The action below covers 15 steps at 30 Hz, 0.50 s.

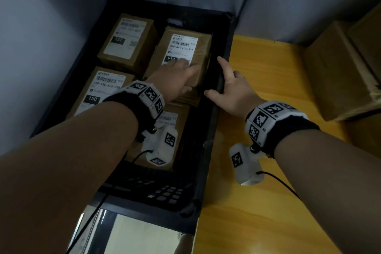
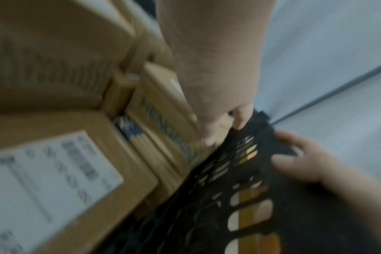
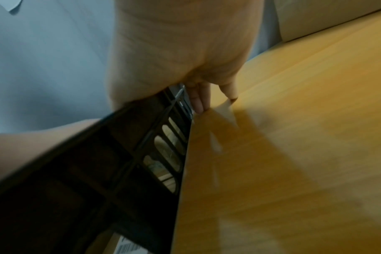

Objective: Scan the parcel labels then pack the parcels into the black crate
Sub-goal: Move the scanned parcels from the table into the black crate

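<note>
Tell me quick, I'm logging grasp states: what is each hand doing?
Left hand: fingers curled round the 010 parcel.
Right hand: open, resting on the rim of the black crate.
</note>
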Available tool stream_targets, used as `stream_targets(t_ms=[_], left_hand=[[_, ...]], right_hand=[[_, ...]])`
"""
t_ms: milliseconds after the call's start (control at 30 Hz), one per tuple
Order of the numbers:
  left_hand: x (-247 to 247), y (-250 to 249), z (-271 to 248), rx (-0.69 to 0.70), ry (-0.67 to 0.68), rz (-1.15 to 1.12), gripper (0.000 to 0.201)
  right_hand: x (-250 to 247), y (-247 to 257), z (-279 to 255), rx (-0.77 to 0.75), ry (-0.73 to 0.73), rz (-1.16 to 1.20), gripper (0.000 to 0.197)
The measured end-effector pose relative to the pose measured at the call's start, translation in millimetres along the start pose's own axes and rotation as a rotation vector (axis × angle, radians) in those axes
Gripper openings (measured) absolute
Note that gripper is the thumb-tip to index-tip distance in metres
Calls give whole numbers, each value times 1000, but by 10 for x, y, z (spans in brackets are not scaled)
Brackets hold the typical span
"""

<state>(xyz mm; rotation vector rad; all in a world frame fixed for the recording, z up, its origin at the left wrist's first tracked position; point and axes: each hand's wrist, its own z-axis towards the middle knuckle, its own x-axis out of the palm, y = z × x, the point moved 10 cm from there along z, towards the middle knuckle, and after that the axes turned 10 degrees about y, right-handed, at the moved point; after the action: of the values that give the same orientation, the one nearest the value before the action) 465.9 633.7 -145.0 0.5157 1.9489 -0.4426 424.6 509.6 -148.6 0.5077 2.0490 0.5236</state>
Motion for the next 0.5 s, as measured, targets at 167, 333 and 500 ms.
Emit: stream_targets(t_ms=[167, 333, 500], left_hand=[[-288, 56, -216, -89, -36, 16, 50], [-812, -389, -453, -78, -128, -37, 47], [-1360, -1036, -647, -67, -282, -218, 41]], right_hand=[[-112, 8, -97, 14, 93, -29, 85], [-809, 232, -589, -91, -233, -226, 49], [-1459, 337, -1332, -210, -396, -245, 33]])
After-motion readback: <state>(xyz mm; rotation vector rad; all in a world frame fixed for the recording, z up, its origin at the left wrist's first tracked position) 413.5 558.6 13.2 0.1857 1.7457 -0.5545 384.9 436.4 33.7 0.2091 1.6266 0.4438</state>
